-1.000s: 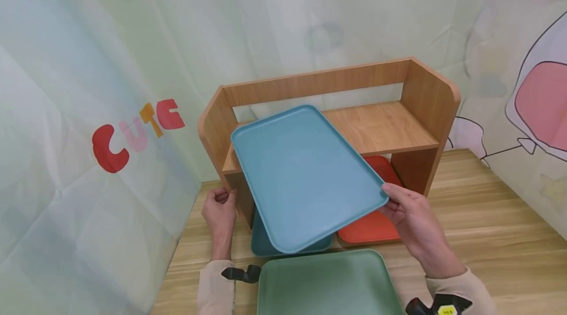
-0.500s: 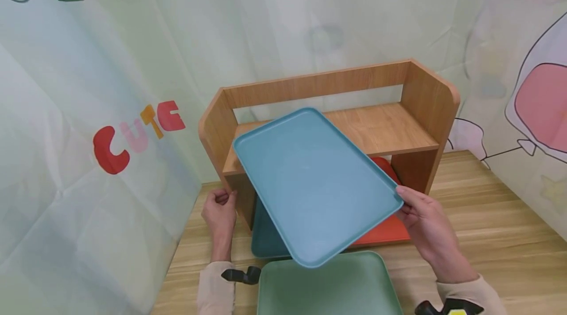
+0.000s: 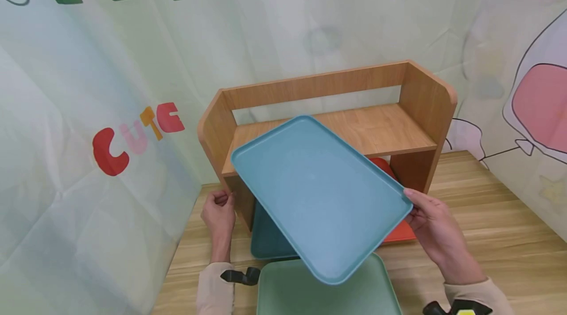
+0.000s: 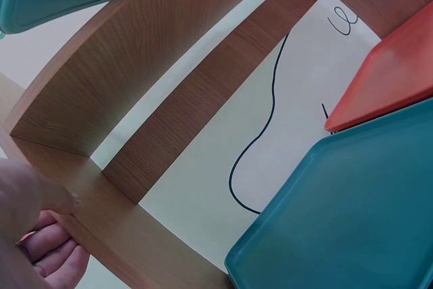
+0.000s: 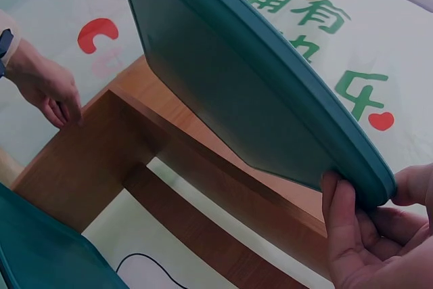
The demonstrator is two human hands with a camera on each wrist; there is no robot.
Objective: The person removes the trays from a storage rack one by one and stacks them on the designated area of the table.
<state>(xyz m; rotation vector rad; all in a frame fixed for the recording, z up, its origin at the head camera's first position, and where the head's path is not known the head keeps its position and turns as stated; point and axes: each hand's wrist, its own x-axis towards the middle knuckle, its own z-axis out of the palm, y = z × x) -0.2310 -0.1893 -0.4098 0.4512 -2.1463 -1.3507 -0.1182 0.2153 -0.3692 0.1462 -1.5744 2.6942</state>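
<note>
A blue rectangular tray (image 3: 319, 197) is held up tilted in front of the wooden desk shelf (image 3: 372, 130). My right hand (image 3: 436, 229) pinches its right corner, thumb on top and fingers beneath, as the right wrist view shows with the tray's underside (image 5: 223, 79). At the shelf's left side my left hand (image 3: 219, 219) grips the front edge of the side panel; in the left wrist view the thumb (image 4: 57, 197) lies on one face and the curled fingers on the other. Below the shelf lie another blue tray (image 3: 267, 238) and a red tray (image 3: 400, 231), both partly hidden by the held tray.
A green tray (image 3: 288, 288) lies on the wood-grain table (image 3: 491, 206) in front of the shelf, its far right part overlapped by the held tray. Printed cloth (image 3: 274, 34) hangs behind and along both sides.
My right hand has moved right and toward me with the blue tray, whose near corner now overlaps the green tray. The left hand stays on the shelf panel.
</note>
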